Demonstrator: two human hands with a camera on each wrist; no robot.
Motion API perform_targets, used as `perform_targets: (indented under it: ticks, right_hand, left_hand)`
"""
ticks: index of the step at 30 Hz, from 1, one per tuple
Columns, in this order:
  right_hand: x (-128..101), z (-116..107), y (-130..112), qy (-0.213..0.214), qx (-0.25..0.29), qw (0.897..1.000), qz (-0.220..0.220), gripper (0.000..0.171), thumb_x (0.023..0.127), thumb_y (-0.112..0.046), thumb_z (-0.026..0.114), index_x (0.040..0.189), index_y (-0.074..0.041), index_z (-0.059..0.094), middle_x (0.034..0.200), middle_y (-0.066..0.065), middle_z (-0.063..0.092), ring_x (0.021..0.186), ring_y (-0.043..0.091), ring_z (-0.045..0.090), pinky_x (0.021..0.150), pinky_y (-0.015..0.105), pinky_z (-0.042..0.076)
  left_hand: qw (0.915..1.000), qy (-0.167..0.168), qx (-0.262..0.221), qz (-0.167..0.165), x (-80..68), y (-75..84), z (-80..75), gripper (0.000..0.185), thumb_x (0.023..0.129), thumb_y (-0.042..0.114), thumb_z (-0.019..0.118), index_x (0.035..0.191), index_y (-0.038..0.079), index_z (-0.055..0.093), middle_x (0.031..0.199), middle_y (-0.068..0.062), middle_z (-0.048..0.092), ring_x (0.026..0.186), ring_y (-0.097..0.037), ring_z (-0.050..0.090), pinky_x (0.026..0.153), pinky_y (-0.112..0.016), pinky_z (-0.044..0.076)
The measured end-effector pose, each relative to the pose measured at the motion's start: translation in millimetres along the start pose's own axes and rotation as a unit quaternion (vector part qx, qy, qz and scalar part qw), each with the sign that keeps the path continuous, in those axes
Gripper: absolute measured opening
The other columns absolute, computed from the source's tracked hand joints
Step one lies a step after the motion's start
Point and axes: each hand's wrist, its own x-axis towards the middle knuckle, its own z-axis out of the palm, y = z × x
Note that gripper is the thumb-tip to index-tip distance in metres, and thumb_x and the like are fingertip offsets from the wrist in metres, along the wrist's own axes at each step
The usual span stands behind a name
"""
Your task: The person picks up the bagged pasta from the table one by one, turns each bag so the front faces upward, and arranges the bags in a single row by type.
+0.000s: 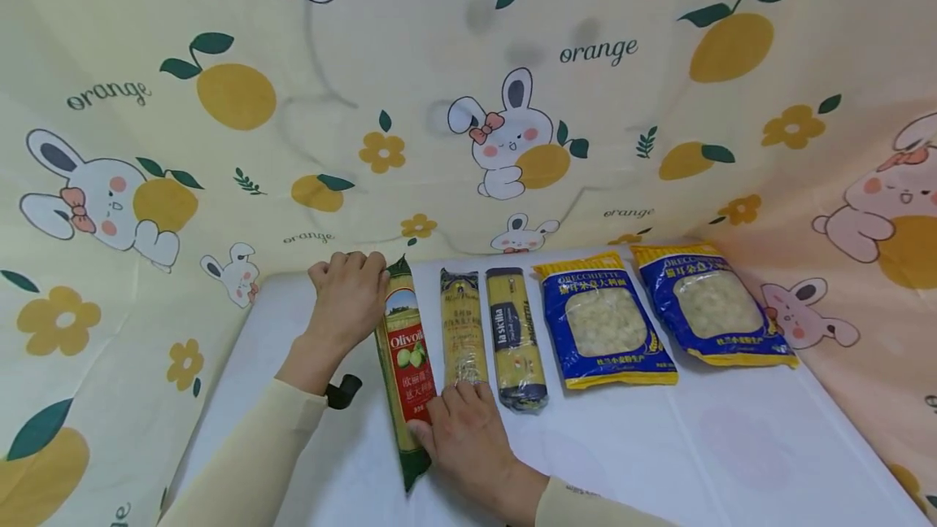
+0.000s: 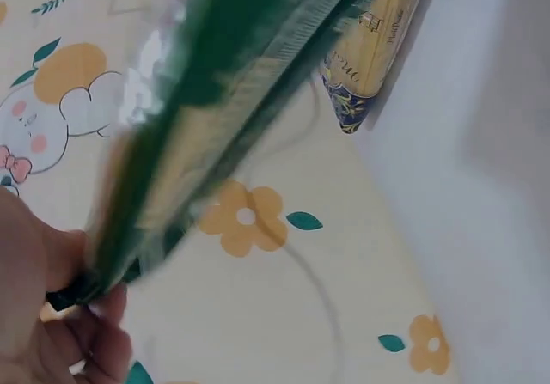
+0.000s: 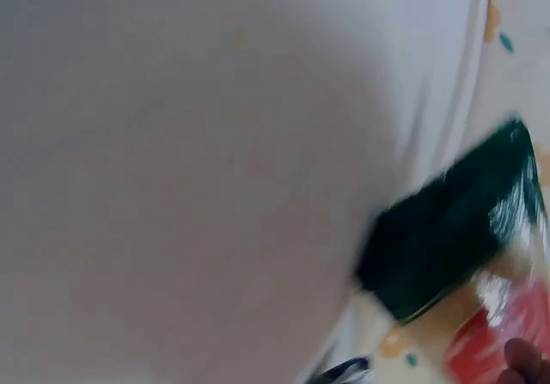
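Note:
A long pack of spaghetti point(image 1: 405, 356) with a red Olivoilà label and green ends slants upright at the left of a row. My left hand point(image 1: 347, 299) pinches its green far end, seen closely in the left wrist view, where the thumb and fingers point(image 2: 107, 341) close on the wrapper tip. With my right hand point(image 1: 472, 442) I grip the pack's right side near its lower end, thumb over the edge. The pack's green end point(image 3: 447, 221) shows blurred in the right wrist view. Beside it lies a gold spaghetti pack point(image 1: 461, 324), its lower end hidden behind my right hand.
Right of the gold pack lies a spaghetti pack with a dark blue La Sicilia label point(image 1: 516, 340). Two blue and yellow orecchiette bags point(image 1: 607, 320) point(image 1: 713, 303) lie further right. The white tabletop point(image 1: 622, 454) meets a printed cloth backdrop point(image 1: 410, 47) behind.

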Motion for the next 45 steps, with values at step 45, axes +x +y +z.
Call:
perform_targets:
  ticks: [45]
  right_hand:
    - [51,27,3,-0.155,-0.014,0.984,0.082,0.055,0.105,-0.058,0.055,0.099,-0.004,0.067,0.081,0.003,0.054,0.085,0.022,0.045,0.072,0.036,0.034]
  left_hand:
    - [0.9912,-0.061,0.107,0.047,28.9,-43.6,106.7,0.013,0.110,0.007,0.049,0.105,-0.002,0.057,0.110,-0.020,0.057,0.108,-0.041,0.050,0.094,-0.059,0.040]
